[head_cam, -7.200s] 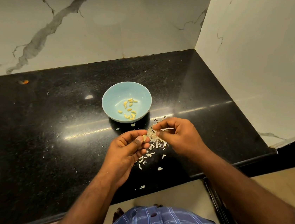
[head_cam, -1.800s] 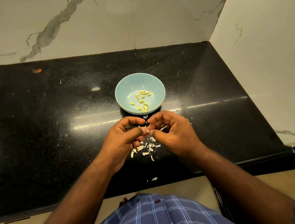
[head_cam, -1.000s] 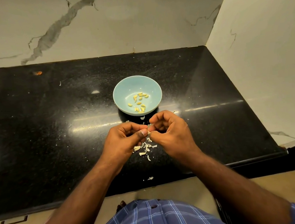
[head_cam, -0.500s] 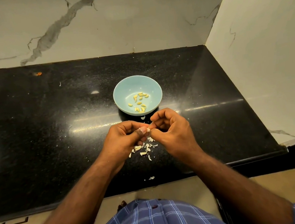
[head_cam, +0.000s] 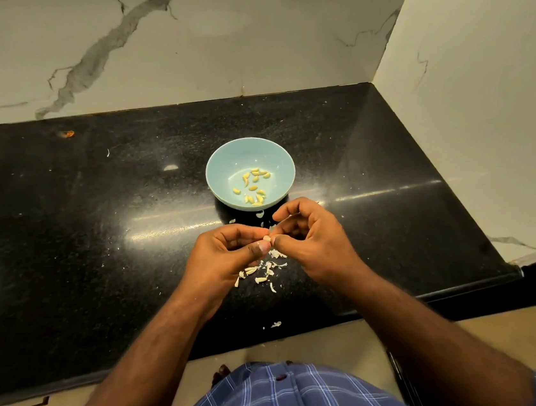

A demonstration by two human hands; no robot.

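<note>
Above the black surface [head_cam: 97, 242], the left hand [head_cam: 219, 258] and the right hand [head_cam: 314, 241] meet with curled fingers. Both pinch one small pale bit [head_cam: 266, 238] between their tips. Under them lies a little heap of white peels [head_cam: 264, 271]. Just behind stands a blue bowl [head_cam: 223, 171] with yellow pieces [head_cam: 253, 188] inside.

Glossy black stone counter [head_cam: 95, 222] (speckled), smooth glazed bowl [head_cam: 223, 171].
</note>
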